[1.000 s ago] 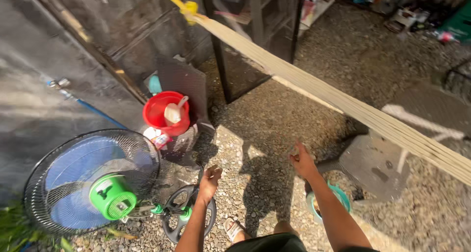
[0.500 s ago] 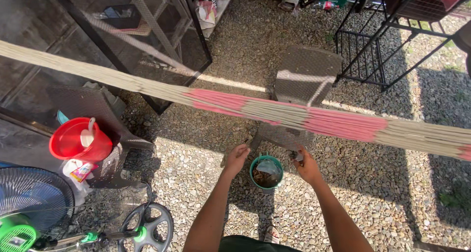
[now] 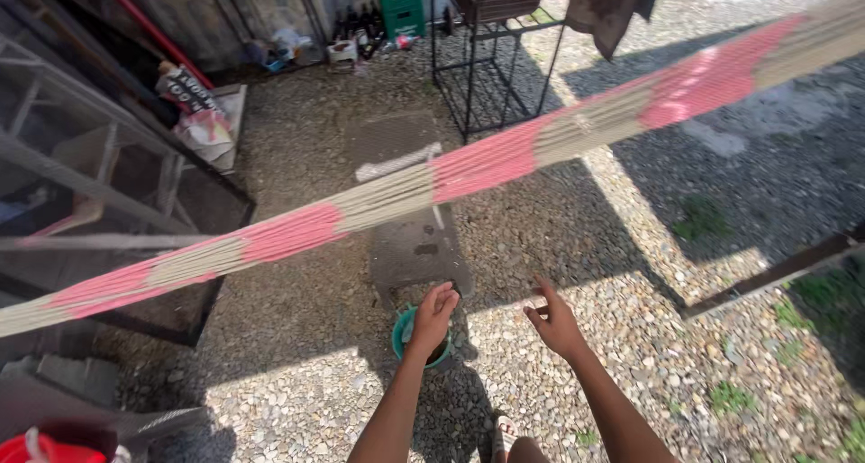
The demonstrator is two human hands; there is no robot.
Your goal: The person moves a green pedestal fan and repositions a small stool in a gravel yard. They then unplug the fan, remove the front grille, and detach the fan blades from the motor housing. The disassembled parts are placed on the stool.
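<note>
Left hand (image 3: 434, 312) loosely curled, empty, right over the green bowl (image 3: 407, 335) on near gravel; right hand (image 3: 557, 323) spread, well right of it; pink-banded cord bundle (image 3: 487, 158) stretched left-to-right above, beyond both.

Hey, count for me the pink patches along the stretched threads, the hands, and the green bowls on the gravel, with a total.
Pink patches on the stretched threads: 4
Hands, left hand over the bowl, right hand open beside it: 2
Green bowl on the gravel: 1
Total: 7
</note>
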